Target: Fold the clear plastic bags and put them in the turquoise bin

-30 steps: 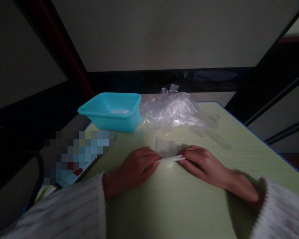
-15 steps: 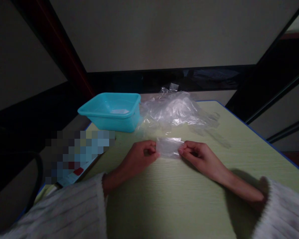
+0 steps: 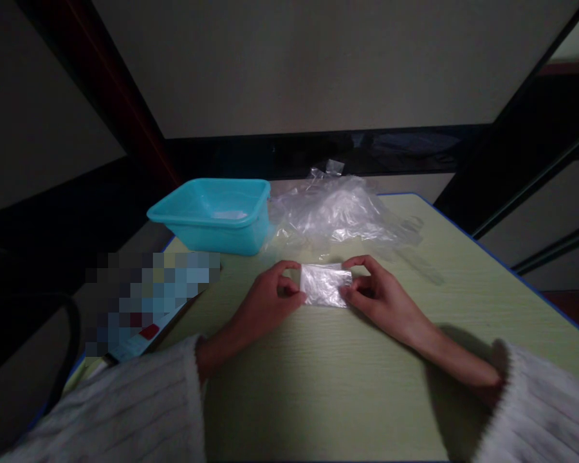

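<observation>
A small folded clear plastic bag (image 3: 324,285), shiny and wrinkled, is between my hands near the middle of the table. My left hand (image 3: 271,297) grips its left edge between thumb and fingers. At its right edge, my right hand (image 3: 380,292) has the thumb on the lower corner and the index finger at the upper one. Behind the folded bag, a loose heap of clear plastic bags (image 3: 340,212) spreads over the back of the table.
A turquoise basin (image 3: 212,235) with something pale inside stands at the back left, beside the heap. A flat, partly blurred-out object (image 3: 161,308) lies at the left. The light green table (image 3: 328,386) has a blue edge.
The bag's surface now looks brighter and more wrinkled. My right index finger has lifted and spread from the thumb, and my left fingers have risen slightly to the bag's upper corner.
</observation>
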`<state>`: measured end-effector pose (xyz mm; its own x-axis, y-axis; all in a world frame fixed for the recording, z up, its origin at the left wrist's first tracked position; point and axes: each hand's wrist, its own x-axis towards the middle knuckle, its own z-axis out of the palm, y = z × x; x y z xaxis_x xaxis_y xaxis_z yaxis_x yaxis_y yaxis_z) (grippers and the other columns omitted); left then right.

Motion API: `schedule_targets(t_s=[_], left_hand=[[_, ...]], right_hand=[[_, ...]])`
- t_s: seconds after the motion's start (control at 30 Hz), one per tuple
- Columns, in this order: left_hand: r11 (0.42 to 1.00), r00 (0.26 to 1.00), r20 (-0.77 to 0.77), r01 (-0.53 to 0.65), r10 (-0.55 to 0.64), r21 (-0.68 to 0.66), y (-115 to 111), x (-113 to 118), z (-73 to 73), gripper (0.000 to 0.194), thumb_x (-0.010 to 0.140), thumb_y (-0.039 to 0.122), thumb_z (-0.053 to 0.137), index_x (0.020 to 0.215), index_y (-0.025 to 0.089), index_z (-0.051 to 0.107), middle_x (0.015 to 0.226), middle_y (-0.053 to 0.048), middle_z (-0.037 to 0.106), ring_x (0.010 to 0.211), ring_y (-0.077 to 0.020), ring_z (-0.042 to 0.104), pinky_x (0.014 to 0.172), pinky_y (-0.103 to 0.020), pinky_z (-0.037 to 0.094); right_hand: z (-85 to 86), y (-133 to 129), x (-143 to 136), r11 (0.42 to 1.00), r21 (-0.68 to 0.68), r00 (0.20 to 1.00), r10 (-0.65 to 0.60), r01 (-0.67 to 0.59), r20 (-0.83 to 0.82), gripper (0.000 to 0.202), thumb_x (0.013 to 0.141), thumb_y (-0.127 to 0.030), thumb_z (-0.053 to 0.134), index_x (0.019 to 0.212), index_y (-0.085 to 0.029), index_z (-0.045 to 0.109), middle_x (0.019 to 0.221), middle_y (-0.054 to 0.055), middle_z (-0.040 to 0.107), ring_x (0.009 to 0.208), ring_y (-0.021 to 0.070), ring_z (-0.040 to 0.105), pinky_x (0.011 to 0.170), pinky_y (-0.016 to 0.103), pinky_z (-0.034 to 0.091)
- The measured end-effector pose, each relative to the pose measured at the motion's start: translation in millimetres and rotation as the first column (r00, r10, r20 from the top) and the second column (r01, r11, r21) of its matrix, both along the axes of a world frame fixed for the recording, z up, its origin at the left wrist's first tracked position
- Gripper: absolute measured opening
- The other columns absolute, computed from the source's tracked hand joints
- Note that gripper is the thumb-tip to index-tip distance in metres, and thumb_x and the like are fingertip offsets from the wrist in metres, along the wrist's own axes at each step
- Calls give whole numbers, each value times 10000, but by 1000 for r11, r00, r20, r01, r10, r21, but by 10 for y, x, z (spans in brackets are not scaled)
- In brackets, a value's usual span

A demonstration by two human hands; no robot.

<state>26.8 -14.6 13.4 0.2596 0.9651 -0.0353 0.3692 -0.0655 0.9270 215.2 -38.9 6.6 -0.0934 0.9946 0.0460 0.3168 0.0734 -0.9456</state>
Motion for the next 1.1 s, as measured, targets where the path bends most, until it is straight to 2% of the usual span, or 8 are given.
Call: schedule_targets(t_s=[0.23, 0.4, 0.57, 0.73, 0.83, 0.9, 1.0, 1.1], left_hand=[[998, 995, 77, -53, 55, -37, 15, 15, -20, 433, 636, 72, 596, 1039, 131, 449, 573, 94, 545, 562, -93, 539, 587, -212, 419], [998, 993, 101, -62, 60, 23, 45, 31, -54, 447, 601, 83, 640, 1021, 127, 493, 593, 88, 527, 595, -98, 537, 606, -214, 428], [998, 994, 103, -30, 24, 58, 62, 16, -67, 223, 642, 145, 634, 864, 132, 614, 581, 52, 554, 588, -111, 561, 619, -229, 450], [995, 990, 134, -58, 47, 76, 76, 15, -98, 94, 635, 175, 647, 723, 147, 659, 684, -14, 661, 675, -156, 610, 650, -249, 474], [996, 989, 143, -39, 27, 78, 80, 20, -107, 63, 635, 184, 645, 684, 152, 667, 687, -20, 677, 677, -158, 612, 654, -251, 474], [997, 989, 150, -15, 4, 76, 78, 20, -102, 59, 646, 194, 634, 674, 157, 670, 679, -16, 683, 667, -156, 616, 647, -249, 475], [997, 989, 148, 13, -24, 74, 71, 20, -87, 79, 673, 201, 605, 664, 162, 673, 670, -13, 693, 658, -158, 625, 636, -248, 480], [997, 990, 138, 4, -15, 82, 72, 23, -82, 95, 692, 194, 592, 654, 159, 671, 667, -14, 695, 665, -159, 631, 646, -246, 480]], right_hand=[[-44, 10, 1, 998, 50, 999, 33, -35, 35, 396, 691, -290, 528, 1037, -180, 371, 535, -83, 474, 467, 107, 438, 441, 230, 327], [-56, -1, -3, 997, 60, 996, 54, -58, 66, 395, 713, -291, 527, 1056, -179, 366, 557, -76, 476, 476, 105, 439, 460, 237, 348], [-68, 0, 8, 994, 94, 997, 55, -61, 58, 395, 736, -313, 560, 1064, -192, 377, 577, -71, 469, 487, 110, 441, 441, 232, 345], [-58, 49, 50, 982, 190, 999, 2, -10, 43, 423, 716, -320, 611, 1076, -198, 427, 851, 29, 577, 640, 139, 532, 527, 266, 433], [-32, 72, 57, 984, 173, 997, 59, -49, -56, 466, 714, -315, 615, 1116, -195, 412, 1031, 98, 596, 841, 184, 571, 662, 314, 477], [-16, 79, 55, 983, 156, 985, 113, -92, -133, 479, 718, -301, 615, 1131, -197, 394, 1066, 113, 601, 894, 190, 575, 707, 328, 481], [1, 93, 50, 984, 125, 966, 154, -130, -207, 493, 716, -285, 623, 1136, -202, 379, 985, 88, 623, 833, 173, 596, 692, 318, 485], [7, 117, 39, 987, 127, 964, 124, -96, -236, 479, 685, -268, 651, 1089, -205, 403, 814, 17, 602, 714, 143, 586, 637, 289, 477]])
